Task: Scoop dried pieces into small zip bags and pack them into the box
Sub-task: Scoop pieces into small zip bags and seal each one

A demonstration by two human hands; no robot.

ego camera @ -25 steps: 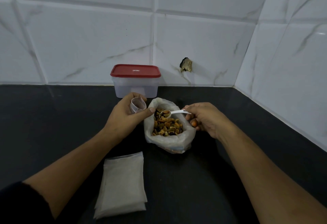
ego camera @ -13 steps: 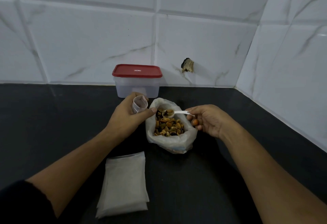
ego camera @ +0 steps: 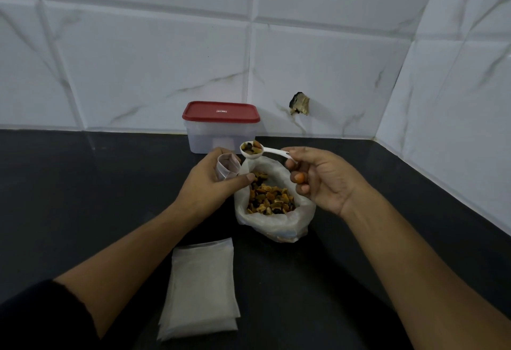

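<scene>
Seen from the head camera, the left hand (ego camera: pixel 210 185) pinches a small zip bag (ego camera: pixel 227 167) at its mouth; it looks flimsy and light, best held at the rim to keep it open. The right hand (ego camera: pixel 322 181) has its grip closed on the handle of a white scoop (ego camera: pixel 272 151) heaped with loose dried pieces (ego camera: pixel 251 146), easily spilled, above the soft big bag (ego camera: pixel 276 225). The lidded box (ego camera: pixel 221 128) stands behind on the dark desk (ego camera: pixel 83 197) by tiled walls (ego camera: pixel 138 59).

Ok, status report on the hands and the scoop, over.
Left hand holds small zip bag. Right hand holds loaded spoon near its mouth. Box at back, lid on.
</scene>
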